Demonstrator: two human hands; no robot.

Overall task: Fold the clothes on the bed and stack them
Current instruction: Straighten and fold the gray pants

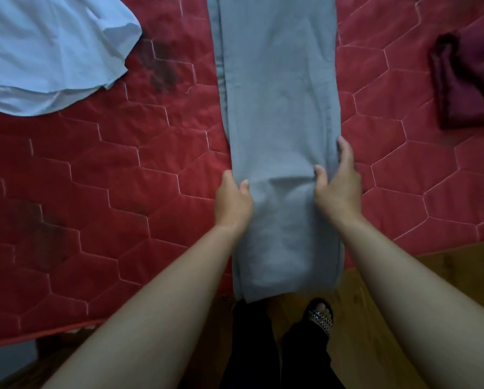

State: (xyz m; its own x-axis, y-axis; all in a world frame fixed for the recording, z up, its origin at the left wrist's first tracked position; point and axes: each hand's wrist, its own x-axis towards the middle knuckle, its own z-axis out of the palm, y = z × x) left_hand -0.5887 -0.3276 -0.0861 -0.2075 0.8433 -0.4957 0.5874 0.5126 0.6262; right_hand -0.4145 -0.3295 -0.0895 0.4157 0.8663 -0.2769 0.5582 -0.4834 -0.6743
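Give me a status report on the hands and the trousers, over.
Left hand and right hand each grip an edge of the trousers. Trousers lie lengthwise on bed, hem overhanging. Blue shirt, maroon garment well clear.

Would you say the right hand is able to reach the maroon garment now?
Probably yes: only bare red quilt lies between the right hand and the maroon garment, though it holds the grey trousers.

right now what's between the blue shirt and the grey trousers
In the head view, only red quilted bedcover with a dark stain separates blue shirt from grey trousers.
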